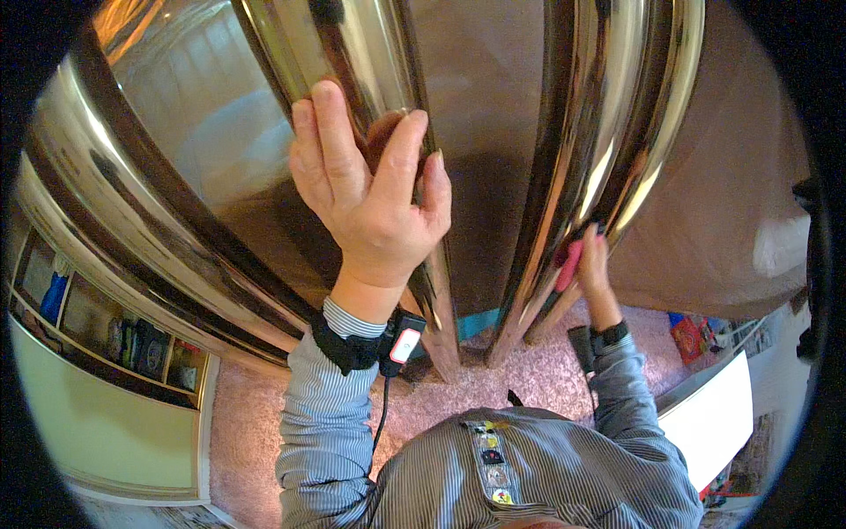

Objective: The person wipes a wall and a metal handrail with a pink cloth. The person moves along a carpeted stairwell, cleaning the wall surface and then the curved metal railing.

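Observation:
Tall, glossy gold-toned metal uprights rise before me, with smooth brown panels between them. My left hand (377,198) is raised at the left-centre upright (390,59), palm towards it and fingers spread. It holds nothing that I can see; whether the palm presses on the metal is hidden. Lower down on the right, my right hand (595,268) grips a pink object (567,268) against or close to the base of the right upright (611,119). Fingers and blur leave its kind unclear.
Pink carpet (248,430) covers the floor. A shelf unit (132,297) with several items stands at the left, above a pale green panel (132,423). A white flat-sided object (710,416) is at my right. Clear plastic (783,244) shows at the far right.

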A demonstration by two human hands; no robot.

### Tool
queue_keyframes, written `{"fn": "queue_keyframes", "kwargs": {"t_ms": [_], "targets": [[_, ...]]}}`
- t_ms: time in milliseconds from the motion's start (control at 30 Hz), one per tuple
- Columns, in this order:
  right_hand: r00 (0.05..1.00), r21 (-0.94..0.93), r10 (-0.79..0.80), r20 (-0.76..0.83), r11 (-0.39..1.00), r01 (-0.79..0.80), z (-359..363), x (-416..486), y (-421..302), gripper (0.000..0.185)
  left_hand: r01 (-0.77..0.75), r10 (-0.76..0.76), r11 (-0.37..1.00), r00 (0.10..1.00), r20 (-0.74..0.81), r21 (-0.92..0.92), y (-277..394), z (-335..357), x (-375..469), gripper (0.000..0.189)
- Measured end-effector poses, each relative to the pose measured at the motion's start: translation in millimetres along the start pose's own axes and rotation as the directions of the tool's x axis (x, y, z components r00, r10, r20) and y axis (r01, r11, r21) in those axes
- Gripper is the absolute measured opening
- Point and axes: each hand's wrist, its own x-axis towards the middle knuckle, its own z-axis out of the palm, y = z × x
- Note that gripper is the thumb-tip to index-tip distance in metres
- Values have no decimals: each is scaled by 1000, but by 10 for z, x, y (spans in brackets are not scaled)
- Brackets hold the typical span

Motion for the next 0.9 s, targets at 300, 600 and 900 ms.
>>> {"fn": "queue_keyframes", "kwargs": {"t_ms": [300,600,900], "targets": [[960,276,-263,94,934,229,-44,896,-1909,49,26,-26,1000,999,25,-8,-5,-16,-40,28],[864,467,417,281,727,-503,26,425,464,56,60,-60,998,994,87,2,-24,-24,-70,30],[827,787,548,125,452,-419,203,-688,1133,38,58,-55,997,998,43,-53,-52,9,-49,32]]}}
